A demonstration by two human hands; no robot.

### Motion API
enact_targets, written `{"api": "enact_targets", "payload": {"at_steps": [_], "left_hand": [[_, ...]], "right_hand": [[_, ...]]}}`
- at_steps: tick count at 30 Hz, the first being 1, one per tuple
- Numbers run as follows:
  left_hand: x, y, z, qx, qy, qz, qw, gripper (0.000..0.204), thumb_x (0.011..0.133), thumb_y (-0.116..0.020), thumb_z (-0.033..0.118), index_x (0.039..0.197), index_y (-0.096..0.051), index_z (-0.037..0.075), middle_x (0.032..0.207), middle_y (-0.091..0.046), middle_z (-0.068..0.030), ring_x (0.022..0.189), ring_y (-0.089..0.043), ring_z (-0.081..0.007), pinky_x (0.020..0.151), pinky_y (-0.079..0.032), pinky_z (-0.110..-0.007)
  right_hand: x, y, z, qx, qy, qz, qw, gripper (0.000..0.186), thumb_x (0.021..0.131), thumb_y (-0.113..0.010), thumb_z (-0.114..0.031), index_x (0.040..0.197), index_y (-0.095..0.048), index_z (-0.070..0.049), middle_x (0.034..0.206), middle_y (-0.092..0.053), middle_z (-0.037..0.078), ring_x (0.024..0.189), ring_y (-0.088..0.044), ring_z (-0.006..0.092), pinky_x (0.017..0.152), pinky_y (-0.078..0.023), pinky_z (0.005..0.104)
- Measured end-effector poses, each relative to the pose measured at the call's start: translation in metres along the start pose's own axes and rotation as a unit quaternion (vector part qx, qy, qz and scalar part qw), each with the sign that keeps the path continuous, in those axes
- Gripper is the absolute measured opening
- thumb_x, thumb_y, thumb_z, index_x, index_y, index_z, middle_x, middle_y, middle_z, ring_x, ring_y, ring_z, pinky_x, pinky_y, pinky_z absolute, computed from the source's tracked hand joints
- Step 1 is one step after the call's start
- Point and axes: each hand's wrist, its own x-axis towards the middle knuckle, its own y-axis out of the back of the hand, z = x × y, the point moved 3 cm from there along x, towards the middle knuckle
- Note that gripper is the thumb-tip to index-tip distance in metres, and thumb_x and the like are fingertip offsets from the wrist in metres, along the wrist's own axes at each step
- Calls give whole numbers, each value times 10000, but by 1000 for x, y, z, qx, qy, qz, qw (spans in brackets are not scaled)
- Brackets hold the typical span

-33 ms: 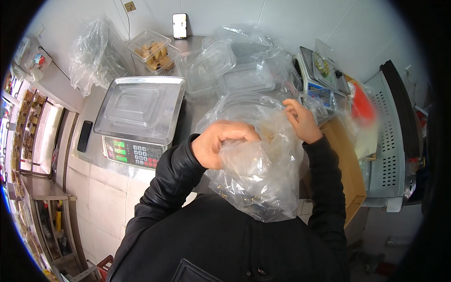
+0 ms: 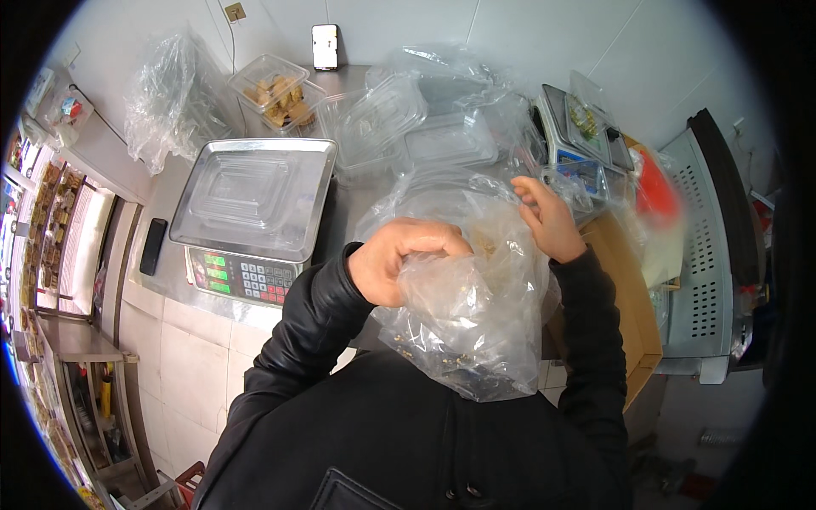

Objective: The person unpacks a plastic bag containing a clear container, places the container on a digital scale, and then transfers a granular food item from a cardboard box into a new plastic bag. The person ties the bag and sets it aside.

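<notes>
- In the head view, a clear plastic bag [image 2: 476, 319] is being held up before the chest, below and between the two hands, its long side running roughly from the far side toward the body.
- Its upper left edge is being touched by the left hand [image 2: 408, 255], the nearer of the two; the fingers are being bent into the film (whether they are gripping it cannot be told, as the tips are being hidden).
- The right hand [image 2: 548, 219] is being held just beyond the upper right edge, fingers loosely curled and parted; no grip on the film is being shown.
- Small crumbs [image 2: 403, 343] are being held low in the bag, on its left.
- A scale [image 2: 191, 217] is being seen well apart to the left, a cardboard box [image 2: 629, 323] just beside the right forearm.
</notes>
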Motion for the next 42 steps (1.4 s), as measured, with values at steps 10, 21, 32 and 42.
{"api": "enact_targets", "payload": {"at_steps": [10,21,32,42], "left_hand": [[-2,2,1,23,-7,24,999,234,687,-619,56,904,-563,-9,844,-571,-53,779,-535,-126,712,-407,-235],[-3,-1,1,18,11,116,993,209,645,-655,99,815,-572,10,708,-558,-74,658,-516,-180,832,-402,-352],[-6,4,-1,59,3,170,984,211,685,-602,26,887,-552,-9,797,-528,-27,743,-491,-109,685,-384,-229],[1,-5,-9,-51,-58,95,992,241,732,-587,73,955,-538,-4,947,-528,-79,896,-496,-154,802,-376,-268]], "right_hand": [[-22,27,-36,101,-19,-135,985,103,756,-419,23,778,-517,-1,719,-534,47,631,-485,93,602,-395,195],[-27,41,-47,136,-70,-98,983,91,805,-466,-21,868,-528,-3,702,-523,2,646,-491,50,583,-390,176],[-40,28,-29,-91,-30,-217,971,159,758,-527,-91,871,-531,21,709,-577,126,622,-565,210,601,-452,288],[-27,-37,-4,162,1,-213,963,396,732,-595,-186,1072,-495,-10,1055,-535,153,991,-503,277,845,-386,339]]}}
